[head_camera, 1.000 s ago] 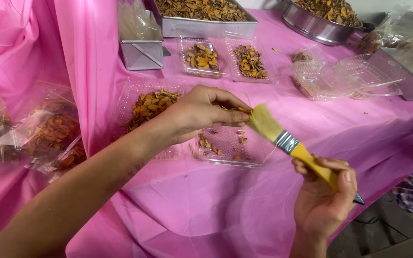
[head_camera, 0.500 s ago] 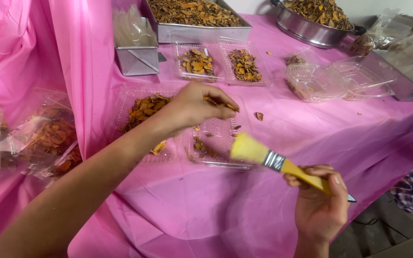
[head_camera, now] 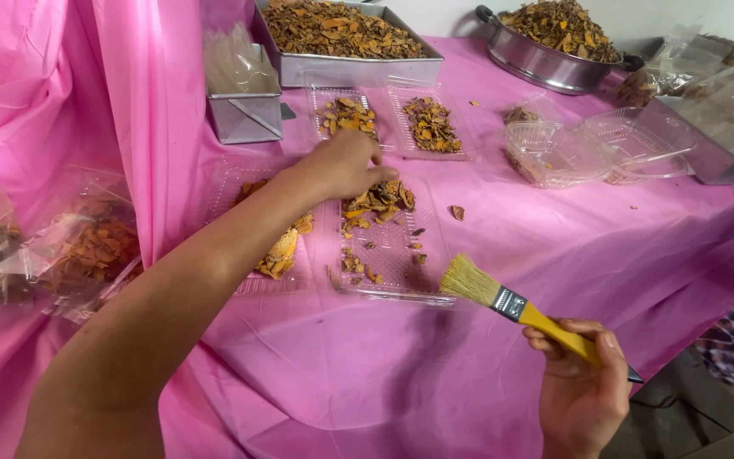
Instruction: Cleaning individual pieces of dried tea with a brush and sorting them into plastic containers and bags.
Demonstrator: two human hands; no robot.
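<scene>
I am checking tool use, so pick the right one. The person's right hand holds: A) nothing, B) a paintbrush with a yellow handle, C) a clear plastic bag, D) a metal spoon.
B: the right hand grips the yellow handle of a paintbrush, its pale bristles pointing toward the clear plastic tray on the pink cloth.

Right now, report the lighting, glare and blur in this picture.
Head view: soft, even light; pale sheen on the pink tablecloth folds and clear trays; faint shadow under the left hand; brush in the right hand sharp; edges slightly bowed.
</scene>
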